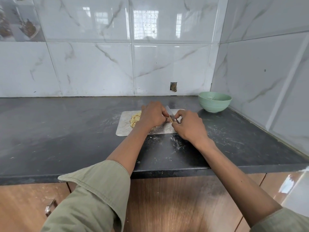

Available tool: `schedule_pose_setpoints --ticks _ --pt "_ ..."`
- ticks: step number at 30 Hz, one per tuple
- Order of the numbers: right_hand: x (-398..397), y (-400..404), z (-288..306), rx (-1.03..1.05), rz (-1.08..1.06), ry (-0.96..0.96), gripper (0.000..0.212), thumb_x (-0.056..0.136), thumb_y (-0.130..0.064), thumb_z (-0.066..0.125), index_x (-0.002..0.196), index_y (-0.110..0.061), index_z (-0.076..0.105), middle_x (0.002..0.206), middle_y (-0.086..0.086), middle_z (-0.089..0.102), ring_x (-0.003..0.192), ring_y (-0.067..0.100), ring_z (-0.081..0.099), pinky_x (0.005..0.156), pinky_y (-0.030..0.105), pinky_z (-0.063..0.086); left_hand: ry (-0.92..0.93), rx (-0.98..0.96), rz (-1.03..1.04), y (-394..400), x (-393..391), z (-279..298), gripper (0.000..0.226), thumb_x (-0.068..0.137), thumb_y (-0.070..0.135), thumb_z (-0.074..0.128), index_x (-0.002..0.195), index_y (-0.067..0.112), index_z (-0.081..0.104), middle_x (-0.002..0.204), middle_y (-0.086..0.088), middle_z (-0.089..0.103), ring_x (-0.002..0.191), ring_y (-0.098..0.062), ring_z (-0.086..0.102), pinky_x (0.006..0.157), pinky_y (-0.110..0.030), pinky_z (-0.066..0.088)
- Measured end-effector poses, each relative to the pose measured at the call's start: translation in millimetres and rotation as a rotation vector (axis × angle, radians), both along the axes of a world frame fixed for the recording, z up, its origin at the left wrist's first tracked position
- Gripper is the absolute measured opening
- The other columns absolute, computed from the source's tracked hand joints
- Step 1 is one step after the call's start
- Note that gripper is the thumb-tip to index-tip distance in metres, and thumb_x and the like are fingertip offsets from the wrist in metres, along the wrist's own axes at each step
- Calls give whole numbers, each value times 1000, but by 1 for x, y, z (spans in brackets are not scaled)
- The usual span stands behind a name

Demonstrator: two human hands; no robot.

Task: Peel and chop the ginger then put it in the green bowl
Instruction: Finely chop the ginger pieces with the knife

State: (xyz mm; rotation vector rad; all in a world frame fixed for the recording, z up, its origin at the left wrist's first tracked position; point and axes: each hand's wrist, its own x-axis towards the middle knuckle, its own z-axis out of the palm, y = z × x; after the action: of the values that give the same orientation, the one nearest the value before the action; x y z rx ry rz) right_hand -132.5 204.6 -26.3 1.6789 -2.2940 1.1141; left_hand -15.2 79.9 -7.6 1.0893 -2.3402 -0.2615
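One last ginger piece [169, 120] sits on the cutting board [124, 126] between both hands, pinched by the left hand [153, 114]. The right hand [189, 125] grips the knife [170, 114], blade pointing away. Chopped ginger [135, 120] lies left; the green bowl [214, 101] stands far right on the bench [66, 131].

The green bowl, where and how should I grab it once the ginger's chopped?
Grip the green bowl by its near-left rim, coming from the board side. It stands upright and open, with walls close behind and to its right, so that side looks freest.
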Motion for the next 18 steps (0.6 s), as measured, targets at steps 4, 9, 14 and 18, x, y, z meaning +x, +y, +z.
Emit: schedule_pose_setpoints --ticks 4,9,14,18 --pt "-2 -3 -1 42 37 22 16 86 -27 66 101 -29 68 91 1 67 86 28 60 76 34 51 13 10 -36 0 0 -1 12 76 31 91 86 31 84 69 31 62 86 -7 65 99 -41 47" --pt "-10 -12 2 71 81 -9 9 85 -23 65 92 -27 68 80 -3 61 75 23 59 66 31 42 37 29 -64 -1 2 0 14 75 30 92 86 29 84 75 25 70 74 1 60 83 -33 55" --pt "-9 -19 5 85 110 23 7 85 -22 65 91 -24 68 63 -9 48 64 20 47 57 29 34 32 -3 -48 2 1 1 10 77 29 90 84 32 84 75 31 68 80 1 61 88 -31 47" --pt "-10 -11 -1 100 85 49 7 84 -24 64 90 -24 66 70 -3 54 68 23 50 64 31 42 25 -20 -12 3 1 -1 9 77 30 88 85 33 84 89 23 76 88 -3 63 94 -34 46"
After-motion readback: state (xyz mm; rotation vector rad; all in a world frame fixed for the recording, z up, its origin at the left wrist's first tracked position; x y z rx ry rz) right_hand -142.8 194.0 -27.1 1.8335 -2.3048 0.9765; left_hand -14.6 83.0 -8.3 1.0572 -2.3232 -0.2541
